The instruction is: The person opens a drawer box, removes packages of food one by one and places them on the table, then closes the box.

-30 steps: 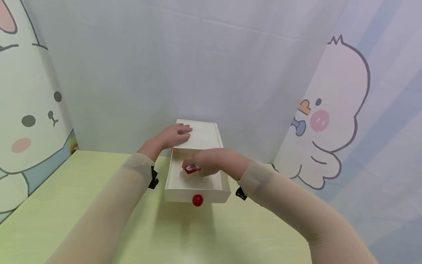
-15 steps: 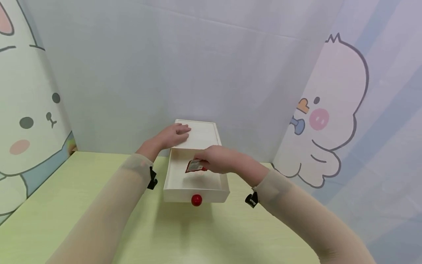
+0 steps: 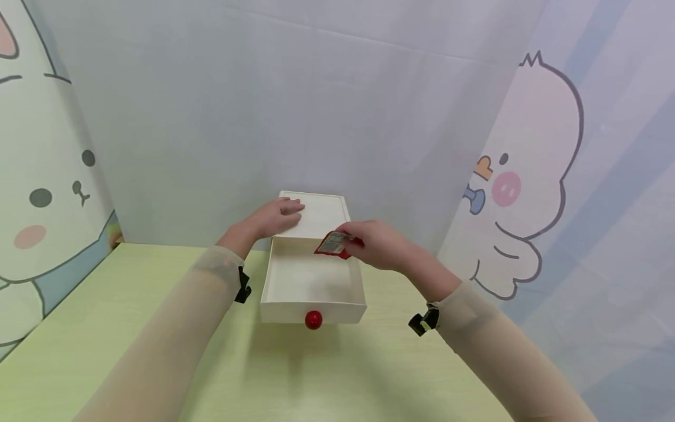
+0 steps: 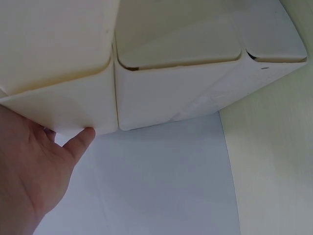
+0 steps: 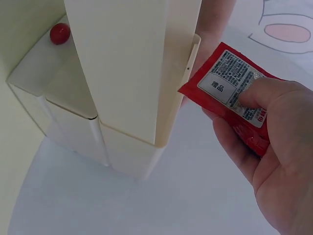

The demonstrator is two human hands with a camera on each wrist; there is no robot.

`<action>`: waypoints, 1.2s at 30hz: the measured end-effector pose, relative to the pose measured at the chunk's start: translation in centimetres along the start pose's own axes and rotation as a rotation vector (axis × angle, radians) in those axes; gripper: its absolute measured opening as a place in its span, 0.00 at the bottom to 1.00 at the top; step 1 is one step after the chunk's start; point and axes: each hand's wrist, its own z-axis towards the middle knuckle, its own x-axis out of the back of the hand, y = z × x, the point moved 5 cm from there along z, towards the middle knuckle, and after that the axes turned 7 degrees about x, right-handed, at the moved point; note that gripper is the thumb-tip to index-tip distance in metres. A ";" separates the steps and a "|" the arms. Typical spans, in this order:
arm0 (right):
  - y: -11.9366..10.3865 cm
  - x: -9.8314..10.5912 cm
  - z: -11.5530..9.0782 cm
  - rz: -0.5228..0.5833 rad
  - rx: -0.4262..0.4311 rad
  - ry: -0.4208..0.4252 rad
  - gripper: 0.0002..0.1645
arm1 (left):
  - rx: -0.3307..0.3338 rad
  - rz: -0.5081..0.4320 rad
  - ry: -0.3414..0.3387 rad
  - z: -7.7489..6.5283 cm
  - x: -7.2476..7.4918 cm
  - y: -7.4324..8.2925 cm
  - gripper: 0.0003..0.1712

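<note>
A white drawer cabinet (image 3: 327,211) stands against the back curtain, its top drawer (image 3: 337,312) pulled out toward me. The drawer's inside looks bare, and a red ball knob (image 3: 313,320) sits on its front. My left hand (image 3: 271,218) rests on the left part of the cabinet's top, fingers extended; its thumb (image 4: 80,143) lies along the side in the left wrist view. Over the drawer's right side, my right hand (image 3: 379,243) pinches a small red packet (image 3: 333,242) between thumb and fingers. A white printed label (image 5: 227,81) shows on the packet in the right wrist view.
Lower tiers of the cabinet show in the right wrist view, with another red knob (image 5: 60,34). The cabinet stands on a pale yellow-green table (image 3: 158,281). Curtains (image 3: 211,117) with cartoon animals enclose the back and sides.
My right hand has lifted the red packet up out of the drawer and moved right with it. My left hand stays on the cabinet top.
</note>
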 end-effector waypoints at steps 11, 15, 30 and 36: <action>2.1 1.5 -1.3 0.007 -0.109 0.232 0.18 | -0.010 -0.005 0.005 0.2 0.0 -0.3 0.34; 3.2 2.0 -1.8 -0.051 -0.119 0.312 0.17 | -0.010 -0.015 0.003 0.1 0.1 -0.3 0.34; 9.6 1.5 -4.6 -0.032 -0.350 0.453 0.19 | -0.018 -0.003 0.018 0.1 0.3 0.0 0.33; 11.8 -0.1 -5.7 -0.029 -0.423 0.426 0.18 | -0.017 -0.001 0.014 0.0 0.3 -0.2 0.34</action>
